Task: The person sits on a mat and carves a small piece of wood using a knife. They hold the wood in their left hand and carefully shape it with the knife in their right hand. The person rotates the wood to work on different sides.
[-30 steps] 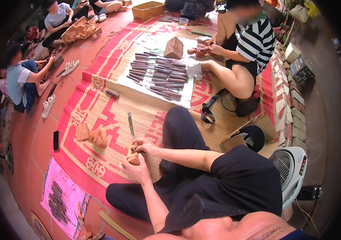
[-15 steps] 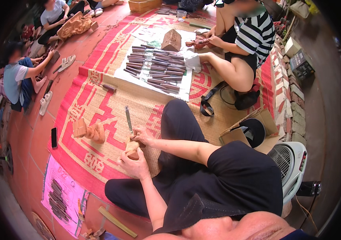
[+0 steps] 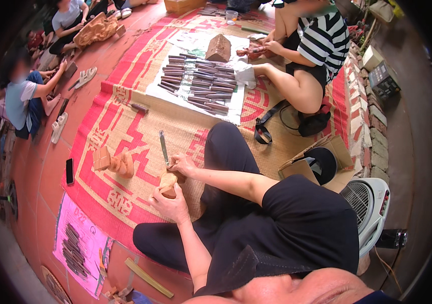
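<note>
Your left hand (image 3: 170, 204) grasps a wood piece (image 3: 168, 181), pale on its upper face, just left of lower centre in the frame; fingers wrap its near end, thumb up its right side. Your right hand (image 3: 181, 164) sits at the far end, fingers bent. Whether it clenches anything, I can't tell (the fingertips hide their own business).

A slim tool (image 3: 163, 146) points up-frame from those fingers, its lower end meeting them; gripped or merely lying there, unclear. Wood piece is above the mat (image 3: 188, 133), in front of your crossed legs.

Left of your hands: a carving (image 3: 119, 164), orange-brown, square at one end. Further left, a phone (image 3: 69, 171) near the mat's edge. Lower left, dark tools (image 3: 75, 253) on a pink sheet (image 3: 90, 234).

Upper centre: a white sheet (image 3: 237, 106) bearing rows of chisels (image 3: 212, 81) and a brown block (image 3: 219, 48). One lone chisel (image 3: 139, 108) lies left of it. Upper right, a person in a striped shirt (image 3: 322, 45) sits working a reddish piece. Right of centre, a cap (image 3: 322, 167) sits in a box (image 3: 342, 152).
</note>
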`<state>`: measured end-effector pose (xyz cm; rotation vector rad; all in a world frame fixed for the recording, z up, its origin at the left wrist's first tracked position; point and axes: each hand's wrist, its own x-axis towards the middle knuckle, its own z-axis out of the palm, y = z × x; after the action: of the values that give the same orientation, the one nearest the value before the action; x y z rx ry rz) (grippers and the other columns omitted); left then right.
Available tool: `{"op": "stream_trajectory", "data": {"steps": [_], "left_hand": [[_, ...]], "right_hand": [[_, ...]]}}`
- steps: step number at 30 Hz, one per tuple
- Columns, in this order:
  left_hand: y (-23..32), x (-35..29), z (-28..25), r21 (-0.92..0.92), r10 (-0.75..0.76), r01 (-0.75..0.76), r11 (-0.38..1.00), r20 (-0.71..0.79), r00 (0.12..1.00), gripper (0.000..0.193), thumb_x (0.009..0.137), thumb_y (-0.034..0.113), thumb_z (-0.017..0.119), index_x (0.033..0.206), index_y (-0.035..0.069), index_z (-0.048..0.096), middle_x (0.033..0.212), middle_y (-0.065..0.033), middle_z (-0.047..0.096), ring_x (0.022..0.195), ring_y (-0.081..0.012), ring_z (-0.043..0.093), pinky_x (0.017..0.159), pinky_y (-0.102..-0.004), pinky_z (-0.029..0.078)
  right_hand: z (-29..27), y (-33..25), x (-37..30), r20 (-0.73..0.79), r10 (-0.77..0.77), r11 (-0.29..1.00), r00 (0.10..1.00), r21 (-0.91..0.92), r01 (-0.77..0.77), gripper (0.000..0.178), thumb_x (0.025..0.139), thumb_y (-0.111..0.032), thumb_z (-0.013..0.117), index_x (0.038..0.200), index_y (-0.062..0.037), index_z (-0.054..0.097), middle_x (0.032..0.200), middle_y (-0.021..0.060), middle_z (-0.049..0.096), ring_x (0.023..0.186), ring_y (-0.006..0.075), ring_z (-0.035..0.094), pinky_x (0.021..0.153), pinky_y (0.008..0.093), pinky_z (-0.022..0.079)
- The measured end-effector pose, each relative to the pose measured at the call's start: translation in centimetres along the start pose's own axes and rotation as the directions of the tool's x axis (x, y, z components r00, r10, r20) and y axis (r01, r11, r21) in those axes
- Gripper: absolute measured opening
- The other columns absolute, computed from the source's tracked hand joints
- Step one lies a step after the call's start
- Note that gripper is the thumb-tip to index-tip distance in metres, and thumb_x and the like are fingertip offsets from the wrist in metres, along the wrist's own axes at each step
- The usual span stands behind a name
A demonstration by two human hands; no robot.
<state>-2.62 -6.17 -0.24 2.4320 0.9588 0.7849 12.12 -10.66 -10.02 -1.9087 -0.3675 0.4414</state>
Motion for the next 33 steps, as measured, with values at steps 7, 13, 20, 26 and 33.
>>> {"op": "stream_trajectory", "data": {"steps": [7, 13, 20, 26, 33], "left_hand": [[0.3, 0.2, 0.0, 0.005, -0.019, 0.019, 1.000, 0.006, 1.000, 0.053, 0.076, 0.034, 0.078, 0.111, 0.006, 0.049, 0.106, -0.0164, 0.046, 0.099, -0.0380, 0.056, 0.077, -0.0505, 0.053], [-0.1, 0.5, -0.2, 0.009, 0.015, -0.015, 1.000, -0.003, 1.000, 0.053, 0.076, 0.033, 0.078, 0.111, 0.007, 0.049, 0.106, -0.0162, 0.046, 0.098, -0.0380, 0.055, 0.076, -0.0503, 0.054], [0.2, 0.3, 0.3, 0.017, 0.029, -0.029, 0.999, -0.005, 1.000, 0.053, 0.076, 0.034, 0.078, 0.111, 0.007, 0.049, 0.107, -0.0162, 0.046, 0.099, -0.0377, 0.055, 0.075, -0.0507, 0.054], [0.0, 0.4, -0.1, 0.001, 0.017, -0.017, 1.000, -0.009, 1.000, 0.054, 0.076, 0.035, 0.078, 0.112, 0.007, 0.049, 0.107, -0.0159, 0.046, 0.099, -0.0374, 0.055, 0.075, -0.0504, 0.054], [0.0, 0.1, 0.1, 0.020, 0.034, -0.034, 0.999, -0.005, 0.999, 0.054, 0.076, 0.035, 0.078, 0.112, 0.007, 0.049, 0.106, -0.0159, 0.046, 0.099, -0.0375, 0.055, 0.076, -0.0497, 0.054]], "right_hand": [[1.4, -2.0, -2.7, 0.134, -0.156, 0.821, 0.979, 0.569, 0.053, 0.016, 0.071, -0.004, 0.074, 0.084, -0.0011, 0.064, 0.095, 0.0091, 0.062, 0.091, 0.0190, 0.062, 0.081, 0.0308, 0.049], [0.3, -1.3, 0.8, 0.127, 0.191, 0.966, 0.973, 0.152, -0.209, 0.017, 0.072, -0.012, 0.076, 0.081, -0.0033, 0.065, 0.098, 0.0078, 0.064, 0.096, 0.0186, 0.060, 0.082, 0.0317, 0.046], [1.6, -0.6, -1.2, 0.240, 0.009, 0.837, 0.971, 0.529, -0.139, 0.020, 0.073, -0.012, 0.077, 0.077, -0.0024, 0.060, 0.098, 0.0078, 0.063, 0.097, 0.0164, 0.058, 0.084, 0.0325, 0.046], [-0.3, -2.9, -0.9, 0.113, 0.032, 0.951, 0.993, 0.302, -0.065, 0.022, 0.071, -0.019, 0.078, 0.076, -0.0020, 0.064, 0.085, 0.0101, 0.062, 0.091, 0.0202, 0.060, 0.078, 0.0329, 0.046], [1.4, 0.2, -0.1, 0.136, -0.132, 0.977, 0.982, 0.183, 0.106, 0.021, 0.070, -0.020, 0.078, 0.085, -0.0067, 0.069, 0.090, 0.0111, 0.061, 0.095, 0.0258, 0.058, 0.082, 0.0348, 0.046]]}}
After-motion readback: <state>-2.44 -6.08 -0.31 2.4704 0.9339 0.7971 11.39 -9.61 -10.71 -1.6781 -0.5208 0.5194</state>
